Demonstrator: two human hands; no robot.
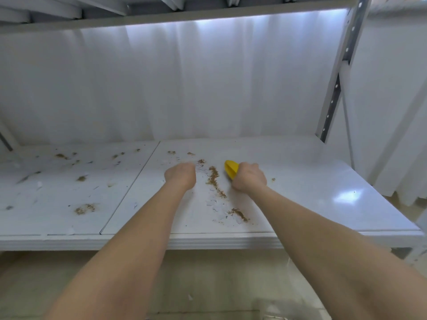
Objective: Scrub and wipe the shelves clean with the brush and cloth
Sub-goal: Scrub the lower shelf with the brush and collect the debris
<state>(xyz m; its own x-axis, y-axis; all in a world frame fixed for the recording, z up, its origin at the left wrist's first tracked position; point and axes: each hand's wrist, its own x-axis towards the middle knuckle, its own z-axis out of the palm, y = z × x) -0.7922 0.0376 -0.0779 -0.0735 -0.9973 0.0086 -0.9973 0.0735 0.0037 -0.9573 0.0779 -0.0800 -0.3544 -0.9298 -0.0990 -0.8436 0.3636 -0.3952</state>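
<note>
A white shelf [312, 204] spreads before me at waist height. My right hand [249, 177] grips a yellow brush [231, 168] and holds it down on the shelf, just right of a brown crumb trail [215, 179]. On the other side of that trail, my left hand [181, 175] rests on the shelf surface with its fingers curled; whether it holds anything is hidden. Small brown dirt patches [84, 208] and white flakes are scattered over the left half of the shelf. No cloth is in view.
A white sheet [184, 84] hangs behind the shelf. Another shelf board [161, 17] runs overhead. A perforated metal upright [335, 88] stands at the back right. Beige floor [208, 285] shows below the shelf's front edge.
</note>
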